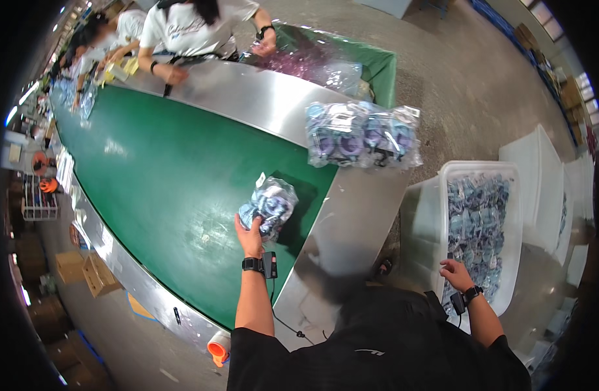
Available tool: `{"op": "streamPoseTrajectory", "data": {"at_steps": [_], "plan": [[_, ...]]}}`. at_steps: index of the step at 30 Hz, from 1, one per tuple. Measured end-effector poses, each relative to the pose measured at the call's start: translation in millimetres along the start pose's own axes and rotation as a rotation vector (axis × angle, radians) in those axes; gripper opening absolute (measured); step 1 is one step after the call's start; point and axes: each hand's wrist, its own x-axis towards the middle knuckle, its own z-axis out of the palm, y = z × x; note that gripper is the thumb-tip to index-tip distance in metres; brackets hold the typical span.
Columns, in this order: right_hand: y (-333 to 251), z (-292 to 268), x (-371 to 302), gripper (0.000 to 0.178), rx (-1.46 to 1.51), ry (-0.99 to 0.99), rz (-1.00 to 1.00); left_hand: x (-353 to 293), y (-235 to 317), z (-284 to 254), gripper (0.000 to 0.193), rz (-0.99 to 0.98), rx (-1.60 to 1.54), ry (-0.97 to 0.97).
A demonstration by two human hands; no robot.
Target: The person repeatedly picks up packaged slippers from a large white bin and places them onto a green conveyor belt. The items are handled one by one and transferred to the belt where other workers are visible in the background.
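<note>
My left hand is closed on a clear plastic bag of light-blue and purple goods, held over the green conveyor belt. A white tag shows at the bag's top; what kind of goods is inside I cannot make out. My right hand hovers at the near left rim of a white plastic bin, its fingers loosely bent and apart, with nothing seen in them. Rows of similar bagged goods fill the bin. More clear bags of blue and purple goods lie at the belt's far right corner, on the metal edge.
A metal ledge borders the belt. Across it a person in a white shirt works beside a green-lined container of plastic wrap. Other people stand farther left. An orange-and-white roll sits near the lower edge; open cartons stand on the floor.
</note>
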Motion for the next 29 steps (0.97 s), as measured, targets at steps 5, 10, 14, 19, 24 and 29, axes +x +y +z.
{"op": "streamPoseTrajectory", "data": {"at_steps": [5, 10, 14, 19, 24, 29], "plan": [[65.1, -4.2, -30.8, 0.035, 0.191, 0.121, 0.006, -45.4, 38.1, 58.4, 0.079, -0.068, -0.247, -0.138], [170.7, 25.8, -70.3, 0.038, 0.183, 0.358, 0.155, -149.8, 82.9, 154.0, 0.075, -0.056, -0.287, -0.546], [246.4, 67.0, -124.1, 0.040, 0.363, 0.497, 0.246, -241.5, 78.2, 247.2, 0.075, -0.042, 0.048, -0.817], [308.1, 124.0, -201.5, 0.039, 0.547, 0.670, 0.366, -353.6, 34.0, 361.7, 0.075, -0.325, 0.175, -1.169], [353.8, 184.8, -287.8, 0.029, 0.740, 0.809, 0.564, -441.8, 7.2, 499.8, 0.063, -0.315, 0.390, -1.329], [392.8, 256.3, -324.0, 0.017, 1.276, 0.898, 0.781, -516.6, -15.6, 566.0, 0.074, -0.328, 0.377, -1.284]]}}
